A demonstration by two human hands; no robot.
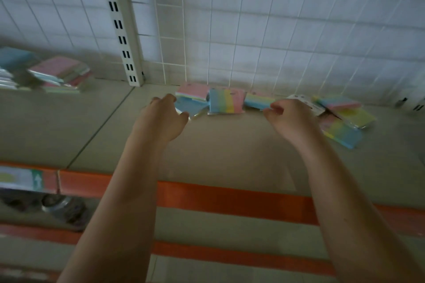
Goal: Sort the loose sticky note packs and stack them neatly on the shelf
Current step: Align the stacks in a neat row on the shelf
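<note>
Sticky note packs [226,103], pastel-striped and wrapped in clear film, lie loose in an uneven row along the back of the shelf [230,145], close against the white wire grid panel [253,30]. Several overlap or sit askew, and a further scatter of packs [345,119] spreads to the right, which suggests sorting has scarcely begun here. On the adjoining shelf section to the left, beyond the slotted upright [119,25], a pile of packs [62,74] already stands, though blurred; it probably marks where sorted packs are gathered.

The left hand [161,119] reaches to the left end of the row, its fingers curled over the edge of a blue pack [186,104]; thumb and fingers appear to close on it, though blur hides the exact contact. The right hand [292,119] is loosely curled at the right of the central packs, fingertips just beside a rainbow-edged pack [257,100]; whether it pinches the wrapper or merely touches it cannot be told. The two hands are well apart, bracketing the central group, a posture suited to drawing the packs together. The orange shelf edge strip [230,197] runs below the forearms.
</note>
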